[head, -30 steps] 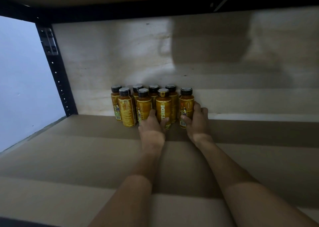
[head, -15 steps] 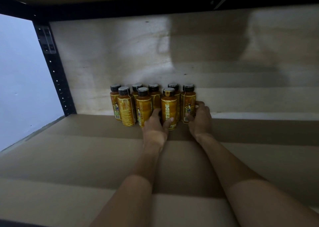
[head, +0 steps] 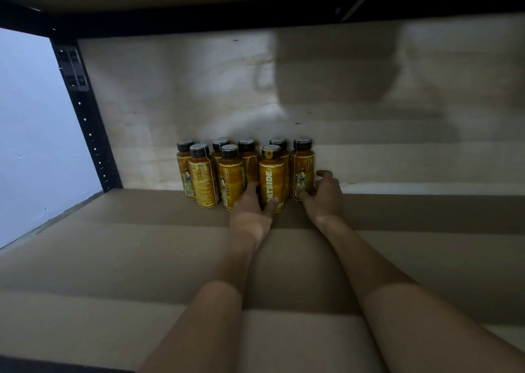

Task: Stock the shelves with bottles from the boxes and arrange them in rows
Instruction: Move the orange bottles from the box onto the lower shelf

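Note:
Several yellow bottles with dark caps [head: 204, 176] stand in two rows at the back of the cardboard-lined shelf [head: 142, 245]. My left hand [head: 251, 209] grips the base of the front-row bottle labelled OATSIDE [head: 271, 174], thumb across its front and fingers on its left side. My right hand [head: 325, 195] sits beside the rightmost bottle [head: 303, 168]. Its thumb touches the bottle's base. Its fingers hang loosely curled just to the bottle's right, a small gap away.
A black perforated shelf post [head: 85, 117] stands at the back left, with a pale wall [head: 31, 145] beyond it. The wooden back panel [head: 369, 103] closes the rear, and the upper shelf's dark beam [head: 255, 12] runs overhead. Bare cardboard stretches right of the bottles.
Both hands shifted their bottles rightward and back into line with the rows. The right hand's fingers have loosened off the rightmost bottle; the left hand keeps its grip.

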